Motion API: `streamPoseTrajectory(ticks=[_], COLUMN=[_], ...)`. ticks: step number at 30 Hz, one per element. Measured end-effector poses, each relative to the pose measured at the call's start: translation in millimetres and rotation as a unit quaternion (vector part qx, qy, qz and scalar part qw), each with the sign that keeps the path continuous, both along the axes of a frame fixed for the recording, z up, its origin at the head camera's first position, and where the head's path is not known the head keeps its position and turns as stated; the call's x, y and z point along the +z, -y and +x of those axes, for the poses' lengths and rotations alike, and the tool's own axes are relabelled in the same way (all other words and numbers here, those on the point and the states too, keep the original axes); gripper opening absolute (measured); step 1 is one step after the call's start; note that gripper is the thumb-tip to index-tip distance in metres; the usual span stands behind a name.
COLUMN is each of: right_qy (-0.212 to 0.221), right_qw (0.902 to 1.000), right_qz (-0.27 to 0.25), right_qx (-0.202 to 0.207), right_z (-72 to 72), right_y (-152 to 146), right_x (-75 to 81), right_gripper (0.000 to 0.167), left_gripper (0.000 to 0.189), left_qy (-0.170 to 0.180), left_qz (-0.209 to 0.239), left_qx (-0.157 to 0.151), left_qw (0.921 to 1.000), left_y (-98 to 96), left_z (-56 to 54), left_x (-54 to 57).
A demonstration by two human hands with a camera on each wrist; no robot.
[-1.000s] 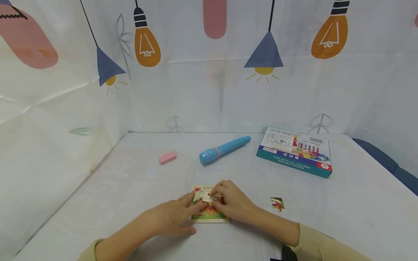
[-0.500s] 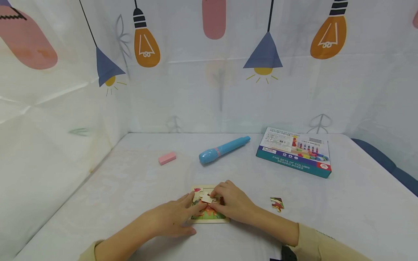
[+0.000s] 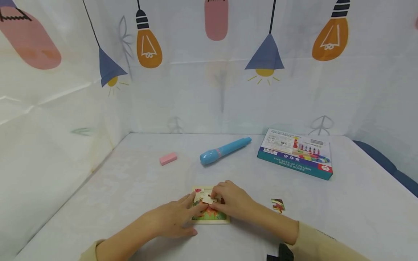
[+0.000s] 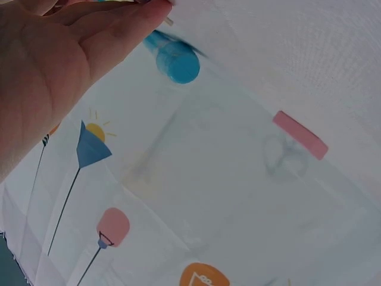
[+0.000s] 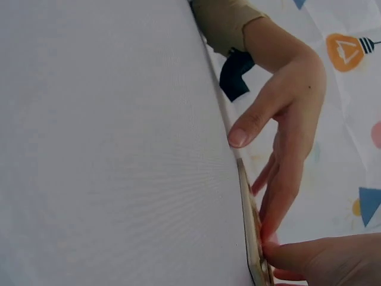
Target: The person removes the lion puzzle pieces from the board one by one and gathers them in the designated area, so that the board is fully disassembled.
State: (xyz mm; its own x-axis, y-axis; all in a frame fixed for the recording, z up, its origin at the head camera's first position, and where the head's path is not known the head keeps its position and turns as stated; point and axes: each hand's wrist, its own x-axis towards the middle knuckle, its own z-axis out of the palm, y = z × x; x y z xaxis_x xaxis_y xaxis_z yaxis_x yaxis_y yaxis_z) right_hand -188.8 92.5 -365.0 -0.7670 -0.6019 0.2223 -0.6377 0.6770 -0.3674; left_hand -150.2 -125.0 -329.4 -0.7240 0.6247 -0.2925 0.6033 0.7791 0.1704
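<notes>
A small jigsaw puzzle in a wooden frame (image 3: 213, 221) lies on the table before me, its picture green, orange and red. My left hand (image 3: 173, 218) rests with extended fingers on its left side, the thumb on the table by the near edge. From the right, my right hand (image 3: 236, 203) pinches a pale puzzle piece (image 3: 207, 198) over the upper middle of the puzzle. The two hands' fingertips nearly meet there. In the right wrist view the frame's edge (image 5: 249, 229) shows side-on, below both hands. Fingers hide part of the picture.
A loose puzzle piece (image 3: 277, 204) lies right of the frame, beside my right forearm. Farther back are a pink eraser-like block (image 3: 168, 158), a blue microphone-shaped thing (image 3: 225, 150) and a boxed bead set (image 3: 295, 153). A printed white curtain (image 3: 196, 98) hangs behind the table.
Both hands stay at the puzzle, with the pale piece barely shifted under the right fingers. My right forearm now covers the lower tip of the loose piece. The head view tilts slightly.
</notes>
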Motion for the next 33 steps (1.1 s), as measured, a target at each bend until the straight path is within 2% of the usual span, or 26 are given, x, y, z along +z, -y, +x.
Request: streamPoseTrajectory(ticks=[5,12,17,33], right_qy=[0.022,0.052,0.031,-0.029], right_qw=[0.9997,0.9985,0.9992,0.9992], right_qz=[0.005,0.004,0.009,0.025], right_qx=[0.009,-0.019,-0.025,0.007], right_z=[-3.4,-5.8,-5.1,-1.1], right_y=[3.4,7.9,9.0,7.6], right_x=[5.8,8.0,7.6,9.9], right_gripper=[0.017,0.018,0.019,0.013], left_gripper=[0.068,0.067,0.067,0.067], left_qy=[-0.002,-0.001,0.001,-0.005], left_qz=[-0.002,-0.006,-0.004,-0.005], left_qx=[-0.001,-0.001,0.001,-0.002], left_qw=[1.0000,1.0000,1.0000,1.0000], left_y=[0.3,0.4,0.5,0.4], left_z=[-0.4,-0.7,-0.2,0.6], left_x=[0.0,-0.6,0.3,1.1])
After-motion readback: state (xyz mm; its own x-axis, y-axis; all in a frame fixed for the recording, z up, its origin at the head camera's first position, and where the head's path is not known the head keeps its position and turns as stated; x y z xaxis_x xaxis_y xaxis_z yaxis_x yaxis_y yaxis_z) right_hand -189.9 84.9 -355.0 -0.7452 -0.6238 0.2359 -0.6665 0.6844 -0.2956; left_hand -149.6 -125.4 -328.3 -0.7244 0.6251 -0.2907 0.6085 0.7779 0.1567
